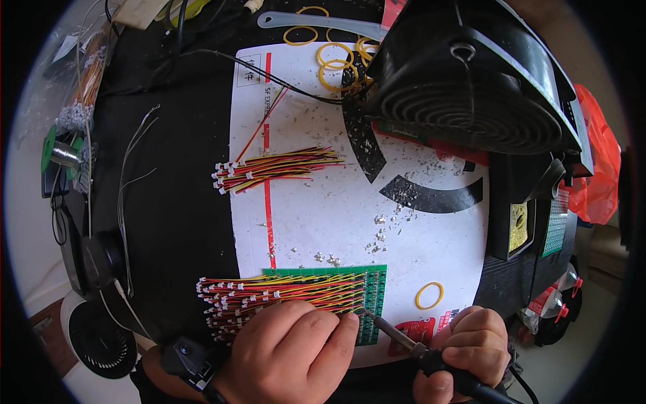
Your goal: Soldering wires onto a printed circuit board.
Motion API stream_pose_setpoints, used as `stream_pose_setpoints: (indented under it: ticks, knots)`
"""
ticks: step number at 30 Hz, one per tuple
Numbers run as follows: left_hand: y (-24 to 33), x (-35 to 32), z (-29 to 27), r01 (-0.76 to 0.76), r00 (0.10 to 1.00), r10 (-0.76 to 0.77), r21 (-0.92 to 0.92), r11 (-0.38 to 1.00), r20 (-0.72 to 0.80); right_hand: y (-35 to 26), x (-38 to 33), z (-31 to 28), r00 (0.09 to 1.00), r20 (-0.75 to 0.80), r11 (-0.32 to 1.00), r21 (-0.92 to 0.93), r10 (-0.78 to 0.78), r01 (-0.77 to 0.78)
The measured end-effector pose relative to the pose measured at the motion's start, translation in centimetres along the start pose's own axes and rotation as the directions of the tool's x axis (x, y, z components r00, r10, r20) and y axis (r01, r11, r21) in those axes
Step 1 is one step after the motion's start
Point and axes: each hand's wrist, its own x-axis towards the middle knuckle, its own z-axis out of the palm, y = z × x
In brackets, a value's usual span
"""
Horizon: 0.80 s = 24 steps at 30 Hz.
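My right hand (pixel 474 347) grips a soldering iron (pixel 431 360) by its black handle. The iron's tip touches or nearly touches a green circuit board (pixel 382 283) at the front, close to my left fingertips. Over the board's left part lie rows of red, yellow and black wires (pixel 296 286) with white connectors, their right ends at the board. My left hand (pixel 289 350) is closed and rests over the wires, fingertips pressed together just left of the iron's tip; what they pinch is hidden. A loose wire bundle (pixel 282 167) lies farther back.
A black fan (pixel 471 74) stands at the back right, with a yellow sponge (pixel 518 227) in a holder in front. Solder bits (pixel 380 232) litter the white sheet (pixel 323 222). Rubber bands (pixel 429 295) lie about. A solder spool (pixel 65 153) stands far left.
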Motion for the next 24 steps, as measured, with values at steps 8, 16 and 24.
stream_pose_setpoints:
  ticks: [8, 16, 24]
  knots:
    - [0.1, 0.1, 0.1, -0.010, 1.000, 0.010, -0.015, 1.000, 0.005, -0.3, 0.1, -0.2, 1.000, 0.010, 1.000, -0.020, 0.011, -0.011]
    - [0.1, 0.3, 0.5, -0.012, 1.000, 0.012, -0.033, 0.999, -0.007, -0.2, 0.0, -0.5, 0.998, -0.029, 0.999, 0.000, -0.050, 0.050]
    - [0.3, 0.5, 0.4, -0.008, 1.000, 0.007, -0.062, 0.998, -0.022, -0.7, 0.3, -0.8, 1.000, -0.024, 1.000, -0.021, 0.001, -0.002]
